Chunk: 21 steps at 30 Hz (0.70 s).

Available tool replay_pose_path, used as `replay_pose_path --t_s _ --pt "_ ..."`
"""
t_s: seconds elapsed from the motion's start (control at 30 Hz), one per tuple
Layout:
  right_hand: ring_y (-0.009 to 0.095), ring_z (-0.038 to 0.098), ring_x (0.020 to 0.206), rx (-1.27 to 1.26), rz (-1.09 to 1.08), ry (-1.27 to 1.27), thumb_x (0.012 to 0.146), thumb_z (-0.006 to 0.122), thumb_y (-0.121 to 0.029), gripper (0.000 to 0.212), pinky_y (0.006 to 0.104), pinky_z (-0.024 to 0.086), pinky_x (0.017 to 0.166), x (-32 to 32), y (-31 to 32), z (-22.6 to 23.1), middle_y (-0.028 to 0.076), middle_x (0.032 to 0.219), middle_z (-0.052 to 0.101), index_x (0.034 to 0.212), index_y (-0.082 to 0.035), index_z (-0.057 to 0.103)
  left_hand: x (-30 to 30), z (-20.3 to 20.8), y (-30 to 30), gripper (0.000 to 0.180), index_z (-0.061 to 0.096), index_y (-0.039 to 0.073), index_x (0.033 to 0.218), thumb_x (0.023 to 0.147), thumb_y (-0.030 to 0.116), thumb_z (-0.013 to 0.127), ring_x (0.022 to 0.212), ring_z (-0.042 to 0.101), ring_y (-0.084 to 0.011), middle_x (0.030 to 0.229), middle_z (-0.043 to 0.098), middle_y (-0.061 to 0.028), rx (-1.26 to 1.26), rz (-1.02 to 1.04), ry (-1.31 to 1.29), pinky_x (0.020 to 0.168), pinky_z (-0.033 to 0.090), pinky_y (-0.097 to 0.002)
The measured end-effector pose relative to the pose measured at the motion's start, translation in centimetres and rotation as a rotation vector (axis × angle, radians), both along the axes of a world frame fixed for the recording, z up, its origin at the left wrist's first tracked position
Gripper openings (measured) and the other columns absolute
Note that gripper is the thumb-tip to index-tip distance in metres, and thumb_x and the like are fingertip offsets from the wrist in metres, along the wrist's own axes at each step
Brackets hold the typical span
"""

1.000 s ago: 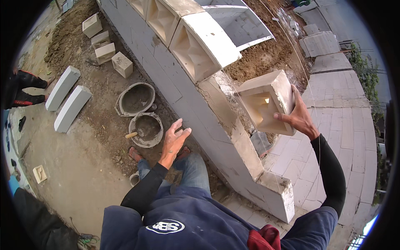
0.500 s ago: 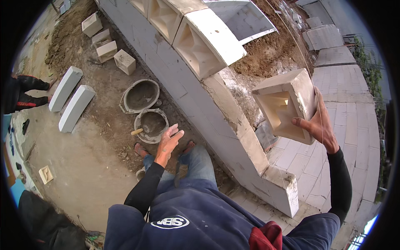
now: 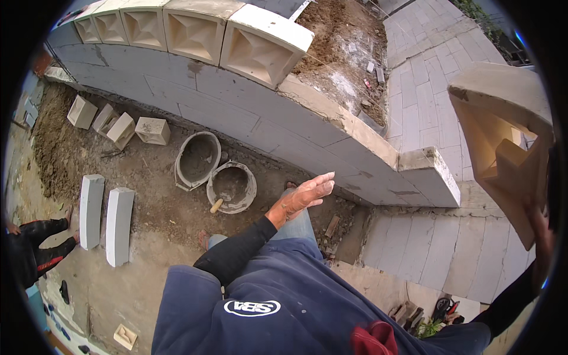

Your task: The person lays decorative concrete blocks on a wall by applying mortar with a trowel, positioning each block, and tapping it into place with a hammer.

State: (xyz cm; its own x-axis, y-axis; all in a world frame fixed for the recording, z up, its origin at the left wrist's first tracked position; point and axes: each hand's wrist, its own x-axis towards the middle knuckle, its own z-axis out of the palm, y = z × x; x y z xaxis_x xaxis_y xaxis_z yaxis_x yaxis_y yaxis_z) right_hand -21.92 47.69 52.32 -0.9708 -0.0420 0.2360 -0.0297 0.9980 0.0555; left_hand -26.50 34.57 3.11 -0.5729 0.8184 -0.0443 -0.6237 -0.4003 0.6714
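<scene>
My right hand, at the far right, grips a cream hollow decorative block from below and its outer side. The block is held tilted in the air, its star-shaped opening facing left. Part of the hand lies in shadow near the picture's rim. My left hand holds nothing; its fingers are stretched out, pointing right, above my legs. Several matching blocks stand in a row along the grey wall. To their right, a bare mortar-stained top leads to a raised end block.
Two mortar buckets, one farther and one nearer, stand by the wall; a wooden handle pokes from the nearer. Loose blocks and two pale curved pieces lie left. Another person's legs show far left. A thin string crosses behind the wall.
My view has swung right. The decorative block in my right hand has moved outward to the right, away from the wall. My left hand's fingers now lie closer together, pointing right.
</scene>
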Motion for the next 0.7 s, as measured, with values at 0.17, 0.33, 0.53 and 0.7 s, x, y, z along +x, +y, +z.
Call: replay_pose_path --t_s 0.17,0.33,0.53,0.7 --pt "0.037 0.046 0.139 -0.611 -0.017 -0.27 0.057 0.087 -0.04 0.127 0.0444 0.036 0.117 2.9 -6.1 -11.4 0.025 0.147 0.046 0.159 0.003 0.024 6.6 1.9 -5.1 0.131 0.014 0.007 0.165 0.072 0.069 0.083 0.156 0.023 -0.0344 0.167 0.024 -0.0185 0.324 0.233 -0.111 0.125 0.024 -0.0499" --pt "0.038 0.044 0.141 -0.838 0.009 -0.833 0.06 0.09 -0.045 0.129 0.0421 0.034 0.118 1.4 -10.9 -28.8 0.028 0.147 0.046 0.156 0.009 0.023 15.8 -2.4 -16.6 0.096 0.032 0.001 0.155 0.08 0.033 0.083 0.139 0.048 -0.03 0.15 0.047 -0.0163 0.135 0.45 -0.611 0.118 0.039 -0.0436" --pt "0.039 0.036 0.146 -1.323 0.006 -1.366 0.064 0.088 -0.056 0.131 0.0446 0.028 0.121 1.1 -14.8 -52.1 0.028 0.153 0.039 0.159 0.004 0.021 22.9 -8.7 -26.5 0.07 0.047 -0.006 0.143 0.077 0.004 0.065 0.123 0.061 -0.0288 0.134 0.061 -0.0171 -0.433 0.673 -0.723 0.106 0.05 -0.0392" --pt "0.045 0.03 0.149 -1.49 -0.394 -1.671 0.084 0.034 -0.094 0.119 0.0587 0.031 0.117 1.7 -16.3 -75.5 0.025 0.163 0.026 0.167 -0.012 0.009 29.3 -12.9 -30.5 0.063 0.047 -0.008 0.137 0.076 0.0 0.062 0.107 0.066 -0.0285 0.117 0.062 -0.0149 -0.797 0.867 -1.015 0.092 0.057 -0.0401"
